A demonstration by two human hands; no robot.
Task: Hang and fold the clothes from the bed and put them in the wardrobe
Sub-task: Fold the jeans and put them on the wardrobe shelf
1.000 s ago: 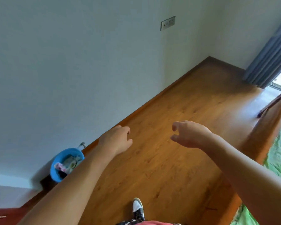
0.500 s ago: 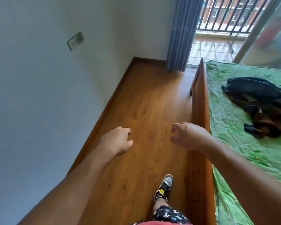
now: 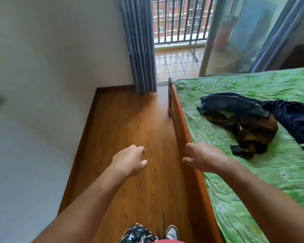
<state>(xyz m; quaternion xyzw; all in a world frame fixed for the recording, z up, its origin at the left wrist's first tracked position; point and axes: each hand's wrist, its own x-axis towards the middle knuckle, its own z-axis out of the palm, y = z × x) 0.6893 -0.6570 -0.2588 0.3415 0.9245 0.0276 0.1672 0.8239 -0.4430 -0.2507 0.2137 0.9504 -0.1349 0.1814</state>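
Left hand (image 3: 130,161) and right hand (image 3: 203,159) are empty, fingers loosely curled, apart. Left is over the floor (image 3: 130,120), right over the bed (image 3: 253,176) side rail. Clothes (image 3: 249,123), a dark blue and brown heap, lie on the bed, in from that edge.

The clothes (image 3: 249,120) lie in a messy heap on the bed (image 3: 253,181), on its wrinkly green sheet, to my right. A dark blue piece (image 3: 230,104) lies partly over a brown piece (image 3: 260,132). A navy piece (image 3: 295,118) lies spread out, touching them.
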